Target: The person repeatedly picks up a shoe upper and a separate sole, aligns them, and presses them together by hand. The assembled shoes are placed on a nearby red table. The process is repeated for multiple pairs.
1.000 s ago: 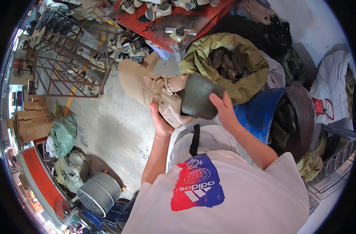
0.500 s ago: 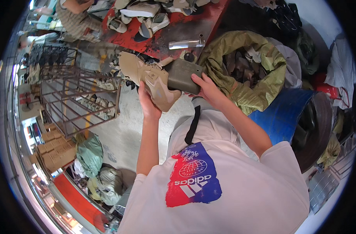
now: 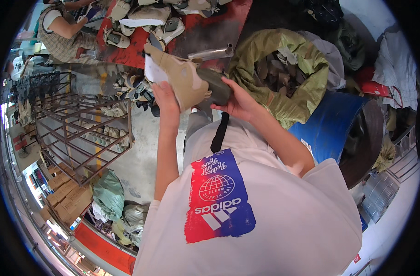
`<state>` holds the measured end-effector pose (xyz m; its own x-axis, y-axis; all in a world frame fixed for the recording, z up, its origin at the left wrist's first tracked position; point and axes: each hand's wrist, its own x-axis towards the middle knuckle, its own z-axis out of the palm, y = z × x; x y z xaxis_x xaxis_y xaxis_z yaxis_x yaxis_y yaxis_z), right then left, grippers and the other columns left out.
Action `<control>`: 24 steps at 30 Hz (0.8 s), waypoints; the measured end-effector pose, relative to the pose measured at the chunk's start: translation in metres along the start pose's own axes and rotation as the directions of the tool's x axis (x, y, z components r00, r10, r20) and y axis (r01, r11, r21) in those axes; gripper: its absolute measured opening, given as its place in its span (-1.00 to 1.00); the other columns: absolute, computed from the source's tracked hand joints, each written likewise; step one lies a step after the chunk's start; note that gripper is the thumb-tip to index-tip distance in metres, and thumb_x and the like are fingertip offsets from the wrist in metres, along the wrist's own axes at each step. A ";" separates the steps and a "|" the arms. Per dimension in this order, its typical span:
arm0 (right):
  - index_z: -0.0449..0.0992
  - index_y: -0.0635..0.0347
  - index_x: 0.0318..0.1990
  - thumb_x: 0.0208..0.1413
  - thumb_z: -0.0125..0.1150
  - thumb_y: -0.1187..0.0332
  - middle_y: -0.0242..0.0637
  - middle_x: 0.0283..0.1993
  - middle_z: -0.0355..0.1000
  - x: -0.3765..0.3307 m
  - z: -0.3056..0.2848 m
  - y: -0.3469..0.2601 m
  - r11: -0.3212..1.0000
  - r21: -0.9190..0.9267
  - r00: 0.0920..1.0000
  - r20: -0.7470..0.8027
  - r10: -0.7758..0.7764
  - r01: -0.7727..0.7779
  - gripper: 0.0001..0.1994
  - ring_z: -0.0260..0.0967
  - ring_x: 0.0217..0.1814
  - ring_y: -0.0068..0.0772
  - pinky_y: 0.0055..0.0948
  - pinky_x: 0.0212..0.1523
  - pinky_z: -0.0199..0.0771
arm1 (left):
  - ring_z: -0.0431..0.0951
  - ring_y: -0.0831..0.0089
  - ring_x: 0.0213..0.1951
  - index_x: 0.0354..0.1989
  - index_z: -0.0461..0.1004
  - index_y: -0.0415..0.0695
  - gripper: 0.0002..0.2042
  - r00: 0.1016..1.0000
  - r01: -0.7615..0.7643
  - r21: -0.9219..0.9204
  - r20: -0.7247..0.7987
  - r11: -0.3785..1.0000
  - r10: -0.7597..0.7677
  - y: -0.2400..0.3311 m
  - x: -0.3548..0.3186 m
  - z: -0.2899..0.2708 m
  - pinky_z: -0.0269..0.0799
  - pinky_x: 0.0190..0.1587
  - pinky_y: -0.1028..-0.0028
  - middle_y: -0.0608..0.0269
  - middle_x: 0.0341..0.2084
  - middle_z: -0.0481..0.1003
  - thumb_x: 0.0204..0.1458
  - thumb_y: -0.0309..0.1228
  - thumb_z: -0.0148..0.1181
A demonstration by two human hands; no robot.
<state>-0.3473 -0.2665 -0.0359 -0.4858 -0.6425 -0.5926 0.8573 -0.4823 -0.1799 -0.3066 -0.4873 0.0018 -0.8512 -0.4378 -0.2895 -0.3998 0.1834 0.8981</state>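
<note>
One tan boot upper (image 3: 180,80) is up in front of my chest, with one dark green last (image 3: 215,86) poking out of its right end. My left hand (image 3: 165,97) pinches the upper from below at its near edge, fingers closed on the fabric, forearm rising straight from the lower edge. My right hand (image 3: 238,102) wraps around the last from the right, thumb on top, elbow bent out to the side.

Just past my right hand, one olive sack (image 3: 283,69) gapes open, brown pieces inside. Right of it, one blue drum (image 3: 327,126). Beyond both hands lies one red table (image 3: 205,32) strewn with uppers, too many overlapping to count, and one metal bar (image 3: 210,54) close behind the boot. Another person (image 3: 65,30) in a checked vest sits at the table's far left. Left of my left arm, one rusty wire rack (image 3: 81,129) stands on the concrete floor. Nothing sits between my hands and the boot.
</note>
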 end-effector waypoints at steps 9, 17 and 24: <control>0.59 0.31 -0.45 0.25 -0.01 -0.33 -0.15 -0.52 0.55 0.029 -0.037 -0.089 0.299 -0.916 0.955 -0.293 -0.039 -0.269 -0.26 0.51 -0.60 -0.32 -0.42 -0.62 0.44 | -0.19 -0.16 0.53 0.50 0.00 -0.19 -0.38 0.897 -0.442 0.367 0.172 0.819 0.407 0.052 0.019 0.036 -0.46 0.48 -0.13 -0.14 0.48 0.00 0.41 -0.04 -0.31; 0.69 0.07 -0.16 0.06 0.34 -0.01 -0.23 -0.04 0.64 0.193 -0.053 -0.134 -0.912 -0.341 0.817 0.442 -0.371 -0.229 -0.63 0.62 -0.03 -0.16 -0.12 -0.16 0.63 | 0.09 -0.13 0.44 0.43 0.16 -0.17 -0.31 0.898 -0.431 0.520 0.174 0.737 0.403 0.064 0.006 0.033 -0.29 0.47 -0.15 -0.10 0.35 0.21 0.25 0.03 0.07; 0.67 0.07 0.03 -0.07 0.42 0.30 -0.12 -0.03 0.62 0.175 -0.092 -0.121 -0.803 -0.505 0.943 -0.078 -0.322 -0.316 -0.58 0.60 0.03 -0.11 -0.13 -0.09 0.65 | 0.43 0.05 0.22 0.10 0.51 -0.14 -0.49 0.549 -0.827 0.355 0.347 0.435 0.761 0.071 0.028 0.030 0.15 0.36 0.00 0.10 0.11 0.49 -0.04 -0.24 0.46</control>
<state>-0.5202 -0.2661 -0.1903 -0.7213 -0.4043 -0.5623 -0.4492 0.8911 -0.0646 -0.3685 -0.4603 0.0477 -0.8891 0.2043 0.4097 0.4097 0.7544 0.5129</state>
